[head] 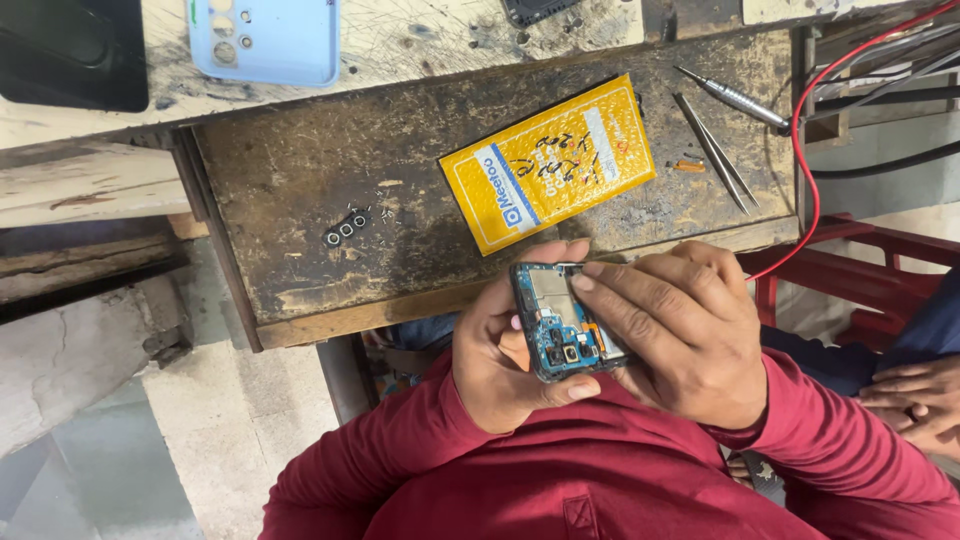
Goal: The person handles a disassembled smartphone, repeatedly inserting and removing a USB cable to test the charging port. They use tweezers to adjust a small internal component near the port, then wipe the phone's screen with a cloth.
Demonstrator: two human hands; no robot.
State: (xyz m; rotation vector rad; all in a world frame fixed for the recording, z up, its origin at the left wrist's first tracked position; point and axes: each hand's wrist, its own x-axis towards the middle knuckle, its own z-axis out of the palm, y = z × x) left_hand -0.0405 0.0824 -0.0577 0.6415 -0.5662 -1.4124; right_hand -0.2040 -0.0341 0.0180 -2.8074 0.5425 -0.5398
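From the head camera, both hands meet just below the near edge of the desk (300, 180), over the lap of a person in a red top. The left hand (500, 360) cradles an opened phone (562, 320) from beneath and from its left side, fingers wrapped round the casing and the thumb pressed across its lower end, so those fingers are closed on the phone. The right hand (680, 340) lies over the phone's right edge; its fingers (620, 300) stretch flat across the upper part of the exposed boards, narrow and pressed together, touching the phone rather than gripping it as far as can be seen. The phone's long axis runs away from the body toward the desk, tilted a little to the left, with the blue circuitry and camera modules facing up; it sits between the two palms, the left carrying it. On the desk, just beyond the phone, lies a yellow packet (548, 165), slanted. To its right are tweezers (715, 150) and a metal-tipped tool (735, 98), nearer the right hand than the left. A red wire (805, 150) curves down the desk's right edge. A short strip of small rings (346, 230) lies left of the packet. Further off rests a pale blue phone cover (265, 40). Another person's hand (915, 395) rests at the far right.
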